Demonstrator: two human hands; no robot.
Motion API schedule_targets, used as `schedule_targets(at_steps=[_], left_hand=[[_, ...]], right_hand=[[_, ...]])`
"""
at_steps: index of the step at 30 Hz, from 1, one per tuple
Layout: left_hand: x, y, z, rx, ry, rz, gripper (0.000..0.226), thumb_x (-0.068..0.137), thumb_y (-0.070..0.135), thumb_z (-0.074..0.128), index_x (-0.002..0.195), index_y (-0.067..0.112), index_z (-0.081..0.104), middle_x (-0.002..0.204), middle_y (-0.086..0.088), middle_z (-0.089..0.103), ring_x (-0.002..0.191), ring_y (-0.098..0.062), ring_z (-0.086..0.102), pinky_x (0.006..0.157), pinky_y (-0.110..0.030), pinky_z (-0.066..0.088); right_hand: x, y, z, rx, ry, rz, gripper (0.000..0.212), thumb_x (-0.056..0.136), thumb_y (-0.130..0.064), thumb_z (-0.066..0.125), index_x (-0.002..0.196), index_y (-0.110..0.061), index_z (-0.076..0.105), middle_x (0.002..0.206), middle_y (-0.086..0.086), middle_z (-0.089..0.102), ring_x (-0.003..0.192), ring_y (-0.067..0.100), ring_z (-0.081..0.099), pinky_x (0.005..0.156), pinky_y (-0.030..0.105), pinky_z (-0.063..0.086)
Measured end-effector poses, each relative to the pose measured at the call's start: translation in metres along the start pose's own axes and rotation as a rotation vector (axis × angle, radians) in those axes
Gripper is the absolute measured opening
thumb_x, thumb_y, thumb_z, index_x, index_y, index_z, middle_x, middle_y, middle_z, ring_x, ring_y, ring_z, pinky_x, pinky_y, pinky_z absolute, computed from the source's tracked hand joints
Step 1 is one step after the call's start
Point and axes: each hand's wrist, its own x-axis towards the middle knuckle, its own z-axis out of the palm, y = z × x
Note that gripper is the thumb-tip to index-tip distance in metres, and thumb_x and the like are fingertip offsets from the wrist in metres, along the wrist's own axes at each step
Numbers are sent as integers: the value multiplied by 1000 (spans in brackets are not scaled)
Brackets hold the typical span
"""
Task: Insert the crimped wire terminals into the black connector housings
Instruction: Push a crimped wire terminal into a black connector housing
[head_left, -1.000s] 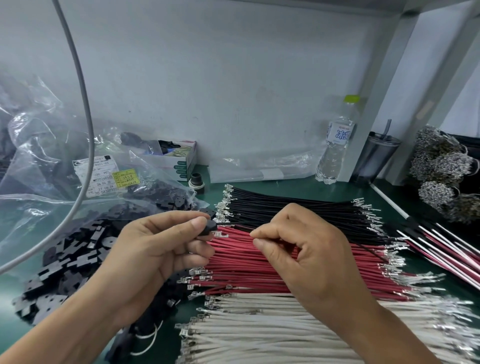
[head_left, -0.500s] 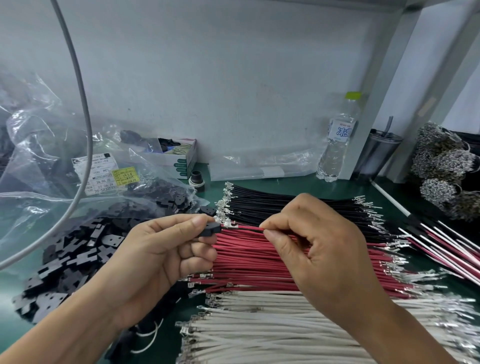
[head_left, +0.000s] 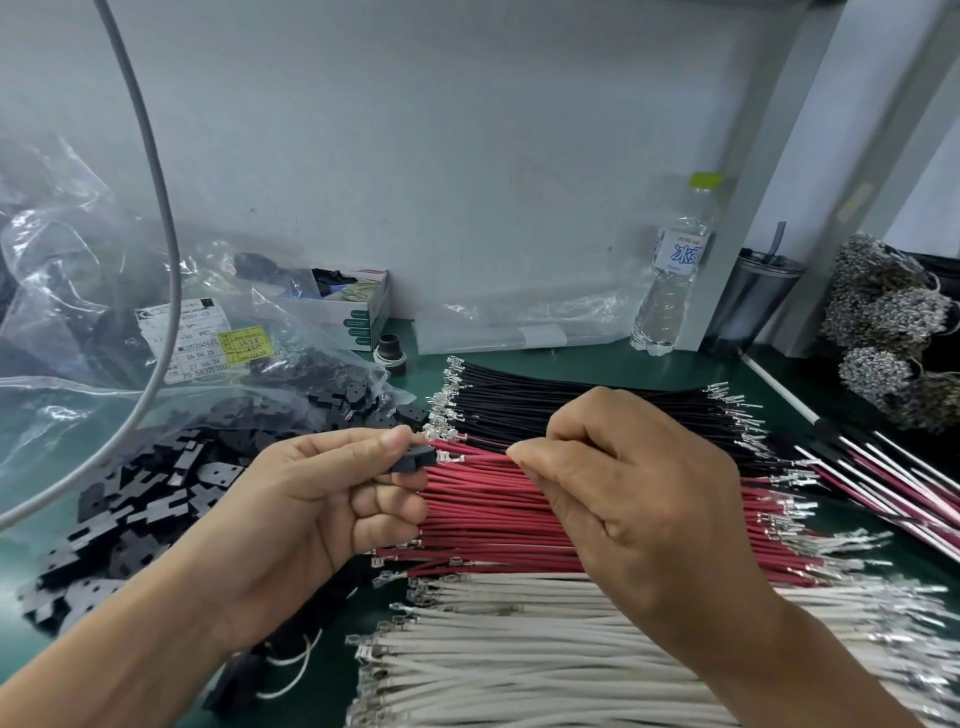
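Both hands up over the green desk (head_left: 597, 364): left hand (head_left: 306, 519) pinches a small black plastic connector housing (head_left: 413, 460), right hand (head_left: 639, 499) pinches a red wire (head_left: 480, 457), its silver crimped terminal (head_left: 450, 457) just beside the housing's opening. Below lie rows of black wires (head_left: 571, 400), red wires (head_left: 493, 519) and white wires (head_left: 519, 649).

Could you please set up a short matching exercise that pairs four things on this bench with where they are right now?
Things:
1. black housing
2. red wire
3. water bottle
4. white wires

Places:
A. standing at the back against the wall
B. pinched by the right hand
C. lying in the row nearest the person
D. held in the left hand

Pairs: 1-D, 2-B, 3-A, 4-C
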Motion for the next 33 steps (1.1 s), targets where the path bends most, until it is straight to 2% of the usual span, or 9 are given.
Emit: schedule_targets(at_steps=[12, 16, 20, 22, 25, 27, 29, 31, 33], left_hand=[[0, 4, -1, -29, 35, 9, 57, 53, 37, 101, 96, 5, 79, 80, -14, 71, 62, -21, 71, 58, -27, 61], [-1, 2, 2, 39, 75, 16, 61, 51, 36, 100, 95, 0, 79, 80, -18, 72, 60, -22, 71, 56, -28, 61], [-2, -2, 9, 4, 76, 6, 30, 74, 25, 86, 92, 1, 80, 79, -16, 72, 59, -20, 71, 55, -26, 60], [-2, -3, 11, -1, 92, 14, 29, 75, 25, 78, 91, 2, 81, 79, -16, 73, 59, -19, 71, 56, -25, 61], [-4, -5, 14, 17, 114, 21, 32, 75, 25, 81, 94, -1, 79, 83, -20, 74, 61, -21, 71, 57, -26, 61], [-5, -6, 18, 120, 150, 77, 38, 71, 29, 90, 96, 2, 80, 88, -21, 76, 65, -24, 74, 57, -27, 61], [-7, -6, 19, 346, 198, 206, 36, 68, 31, 91, 100, 16, 82, 91, -15, 79, 71, -25, 76, 59, -26, 61], [-10, -4, 21, 530, 194, 333, 31, 69, 26, 85, 100, 27, 82, 86, -11, 80, 69, -23, 77, 60, -24, 61], [-12, -3, 20, 600, 194, 375, 28, 66, 20, 85, 93, 27, 83, 80, -10, 79, 64, -26, 76, 60, -25, 61]], right_hand=[[-3, -9, 8, 88, 8, 7, 11, 96, -13, 69, 92, -6, 78, 80, 0, 60, 67, 19, 54, 50, 34, 46], [-3, -10, 10, 190, 0, 136, 12, 94, -18, 69, 92, -11, 79, 83, -5, 60, 69, 9, 56, 59, 23, 48], [-2, -10, 10, 169, 2, 151, 12, 96, -17, 67, 93, -11, 77, 85, -4, 61, 73, 13, 59, 61, 28, 50], [-3, -14, 13, 171, -18, 166, 13, 97, -17, 64, 94, -12, 76, 86, -4, 61, 74, 12, 59, 61, 29, 50], [-5, -19, 16, 169, -76, 183, 15, 98, -20, 62, 96, -14, 75, 87, -7, 60, 75, 8, 58, 61, 27, 51], [-5, -17, 15, 176, -113, 218, 14, 98, -22, 62, 96, -18, 75, 89, -11, 59, 76, 5, 58, 62, 26, 50], [-6, -15, 14, 198, -151, 280, 13, 98, -25, 60, 97, -23, 73, 90, -15, 57, 80, 3, 58, 64, 25, 50], [-5, -14, 14, 229, -179, 330, 12, 97, -27, 61, 97, -27, 73, 91, -17, 57, 81, 2, 58, 66, 24, 49], [-4, -14, 13, 246, -191, 345, 12, 94, -33, 62, 94, -29, 73, 87, -17, 57, 79, 4, 58, 64, 24, 49]])
